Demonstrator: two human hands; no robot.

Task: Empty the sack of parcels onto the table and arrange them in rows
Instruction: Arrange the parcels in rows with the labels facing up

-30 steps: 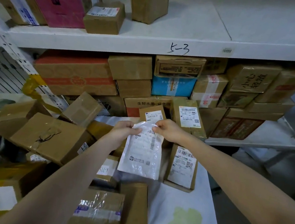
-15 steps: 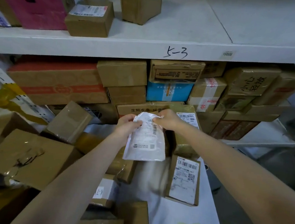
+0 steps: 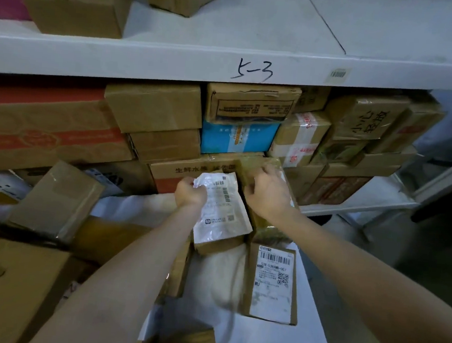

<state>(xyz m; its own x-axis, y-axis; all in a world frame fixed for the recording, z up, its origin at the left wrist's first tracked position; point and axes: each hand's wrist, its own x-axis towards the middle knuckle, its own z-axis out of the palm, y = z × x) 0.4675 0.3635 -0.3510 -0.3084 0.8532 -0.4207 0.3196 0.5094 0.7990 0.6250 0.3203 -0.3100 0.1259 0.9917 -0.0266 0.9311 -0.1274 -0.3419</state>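
A white plastic mailer pouch (image 3: 222,214) with barcodes lies on a small brown box (image 3: 220,243) at the far end of the white-covered table (image 3: 218,280). My left hand (image 3: 190,194) is closed on the pouch's top left corner. My right hand (image 3: 268,195) is off the pouch and wraps over a brown taped parcel (image 3: 271,231) just to its right, thumb at the parcel's left edge. In front of that parcel lies a flat box with a white shipping label (image 3: 274,282). No sack is clearly in view.
A loose heap of cardboard boxes (image 3: 53,200) covers the table's left side, with a big one (image 3: 9,289) nearest me. Beyond the table stands a white shelf marked 5-3 (image 3: 253,69), with packed boxes (image 3: 238,138) under it. Open floor (image 3: 375,266) lies to the right.
Both hands carried the pouch forward from mid-air and laid it on the small brown box. My right hand let go of it and moved right onto the brown taped parcel.
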